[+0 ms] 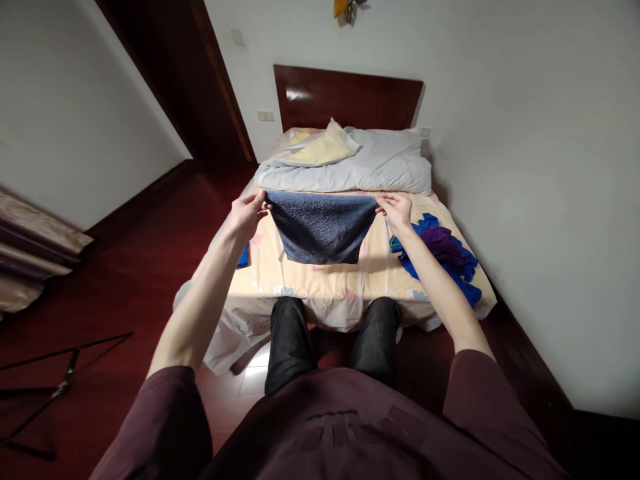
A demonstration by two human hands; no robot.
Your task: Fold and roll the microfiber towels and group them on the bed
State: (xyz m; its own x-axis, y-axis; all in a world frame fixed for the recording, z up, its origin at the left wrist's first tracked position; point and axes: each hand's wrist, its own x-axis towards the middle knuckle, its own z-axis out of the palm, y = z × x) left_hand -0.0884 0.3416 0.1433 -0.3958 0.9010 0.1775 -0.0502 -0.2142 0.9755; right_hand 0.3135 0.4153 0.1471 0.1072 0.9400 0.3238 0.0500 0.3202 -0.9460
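A dark grey-blue towel point(323, 230) is stretched out between my two hands over the bed. My left hand point(247, 212) pinches its upper left corner, and my right hand point(396, 211) pinches the upper right one. The cloth hangs down from a nearly straight top edge, its lower edge close to the sheet. To the right, partly behind my right forearm, lies a crumpled heap of blue and purple cloths point(443, 250). A small piece of blue cloth point(243, 257) shows beside my left forearm, mostly hidden by it.
The bed has a patterned cream sheet point(320, 287) and a dark wooden headboard point(350, 100). A grey quilt point(350, 175) and a yellow cloth point(325, 147) lie toward its head. A thin black metal stand point(65, 387) is on the floor at left, near a curtain point(35, 253).
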